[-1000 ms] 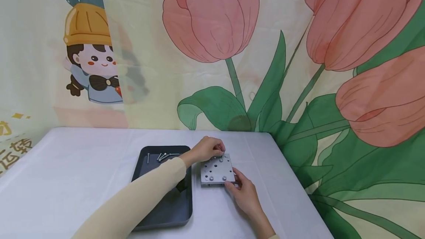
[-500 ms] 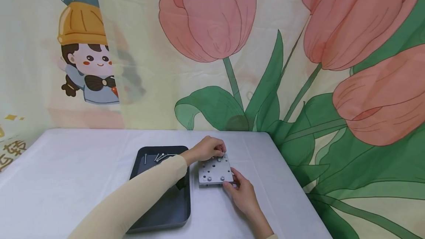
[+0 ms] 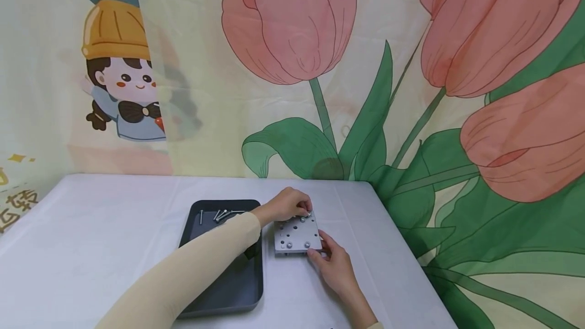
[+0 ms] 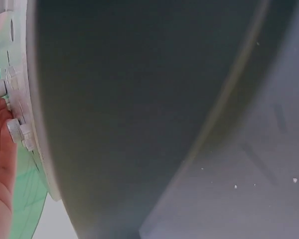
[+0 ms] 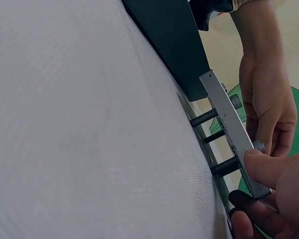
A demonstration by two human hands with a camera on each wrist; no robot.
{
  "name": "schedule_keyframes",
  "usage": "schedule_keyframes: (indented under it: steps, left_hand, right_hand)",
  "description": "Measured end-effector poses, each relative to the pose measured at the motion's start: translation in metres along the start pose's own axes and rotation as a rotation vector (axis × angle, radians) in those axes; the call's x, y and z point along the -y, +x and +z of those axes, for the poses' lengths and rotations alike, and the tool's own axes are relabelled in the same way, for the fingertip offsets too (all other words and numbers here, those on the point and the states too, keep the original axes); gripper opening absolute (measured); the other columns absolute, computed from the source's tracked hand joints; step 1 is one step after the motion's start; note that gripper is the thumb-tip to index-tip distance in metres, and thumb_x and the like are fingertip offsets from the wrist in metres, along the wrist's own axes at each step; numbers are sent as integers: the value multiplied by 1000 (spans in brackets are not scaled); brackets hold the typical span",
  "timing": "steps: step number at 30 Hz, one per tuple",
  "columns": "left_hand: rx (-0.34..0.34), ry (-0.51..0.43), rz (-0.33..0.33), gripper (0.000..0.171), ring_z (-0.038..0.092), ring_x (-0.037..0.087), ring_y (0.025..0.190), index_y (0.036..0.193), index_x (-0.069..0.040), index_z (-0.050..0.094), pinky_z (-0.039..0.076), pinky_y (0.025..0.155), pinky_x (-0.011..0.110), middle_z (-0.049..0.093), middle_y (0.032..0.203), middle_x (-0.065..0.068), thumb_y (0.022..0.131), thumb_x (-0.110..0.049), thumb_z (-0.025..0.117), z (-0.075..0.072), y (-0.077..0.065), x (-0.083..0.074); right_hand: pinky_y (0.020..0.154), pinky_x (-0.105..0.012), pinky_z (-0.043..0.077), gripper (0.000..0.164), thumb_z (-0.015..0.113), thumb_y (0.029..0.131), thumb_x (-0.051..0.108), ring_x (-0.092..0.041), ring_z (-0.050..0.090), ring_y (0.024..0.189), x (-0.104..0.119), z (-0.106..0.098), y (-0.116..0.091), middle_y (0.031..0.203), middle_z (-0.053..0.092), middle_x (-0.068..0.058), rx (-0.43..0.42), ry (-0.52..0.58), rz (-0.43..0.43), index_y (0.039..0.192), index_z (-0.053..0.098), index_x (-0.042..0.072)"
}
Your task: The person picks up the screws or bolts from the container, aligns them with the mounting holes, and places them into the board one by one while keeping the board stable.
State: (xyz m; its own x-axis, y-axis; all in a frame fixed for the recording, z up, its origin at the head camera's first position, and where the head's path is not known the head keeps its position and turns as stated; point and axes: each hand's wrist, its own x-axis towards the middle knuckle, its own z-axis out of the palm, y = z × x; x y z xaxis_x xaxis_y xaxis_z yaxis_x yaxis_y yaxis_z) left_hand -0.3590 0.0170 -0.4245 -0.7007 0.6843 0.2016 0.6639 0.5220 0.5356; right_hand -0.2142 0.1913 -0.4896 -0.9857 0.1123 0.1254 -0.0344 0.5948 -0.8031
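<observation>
A square silvery metal plate (image 3: pixel 297 236) with holes stands slightly raised over the white table. Threaded shanks (image 5: pixel 225 166) stick out from its underside toward the tabletop, and bolt heads (image 4: pixel 14 130) show on its upper face. At the plate's far right corner, my left hand (image 3: pixel 287 205) pinches a bolt (image 3: pixel 309 214), mostly covered by the fingertips. My right hand (image 3: pixel 336 267) grips the near right edge of the plate. In the right wrist view, the thumb of that hand (image 5: pixel 284 172) presses on top while its fingers reach underneath.
Left of the plate lies a dark grey tray (image 3: pixel 228 293), with several loose bolts (image 3: pixel 222 215) at its far end. My left forearm (image 3: pixel 196 268) crosses over the tray. Behind the table hangs a cloth (image 3: pixel 210 65) printed with tulips.
The head view has swayed slightly. Both hands stay at the same places on the plate, the left fingers still at the far right bolt.
</observation>
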Motion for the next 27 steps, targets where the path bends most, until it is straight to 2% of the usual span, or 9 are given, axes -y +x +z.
schedule_keyframes:
  steps: [4, 7, 12, 20, 24, 27]
  left_hand:
    - [-3, 22, -5, 9, 65, 7, 85, 107, -11, 79, 54, 81, 28, 76, 93, -4, 100, -10, 74, -3, -4, 4]
    - [-20, 24, -4, 11, 67, 8, 87, 110, -9, 79, 56, 83, 30, 76, 95, -3, 101, -8, 73, -11, -9, 10]
    - [-47, 49, -6, 11, 70, 10, 91, 110, -12, 78, 58, 86, 32, 78, 99, -2, 101, -8, 73, -42, -24, 17]
    - [-96, 111, -21, 11, 73, 14, 93, 109, -12, 78, 59, 84, 35, 78, 100, -1, 99, -10, 73, -97, -61, 31]
    - [-119, 159, -27, 11, 74, 18, 93, 107, -10, 78, 60, 83, 39, 79, 98, 1, 97, -8, 74, -113, -82, 42]
    - [-114, 172, -36, 11, 75, 19, 91, 106, -9, 78, 60, 83, 41, 79, 96, 1, 96, -7, 74, -118, -97, 51]
  right_hand:
    - [88, -31, 58, 65, 79, 97, 23, -18, 66, 107, 0, 2, 0, 126, 73, -10, 2, -6, -2, 155, 53, 5]
    - [88, -30, 58, 65, 80, 97, 23, -17, 66, 107, 1, 3, 1, 126, 73, -10, -5, -12, 3, 154, 54, 7]
    - [89, -28, 58, 65, 80, 97, 23, -17, 66, 106, 5, 4, 1, 126, 73, -10, -26, -22, 11, 155, 54, 8]
    - [92, -32, 59, 64, 80, 97, 21, -19, 66, 108, 8, 2, 0, 127, 72, -12, -42, -18, 28, 154, 54, 8]
    - [94, -34, 59, 64, 79, 97, 21, -20, 66, 110, 5, 2, -1, 128, 72, -12, -36, -11, 31, 155, 54, 7]
    - [94, -33, 59, 65, 79, 97, 22, -20, 66, 111, 4, 2, -1, 129, 72, -11, -35, -10, 39, 155, 54, 9]
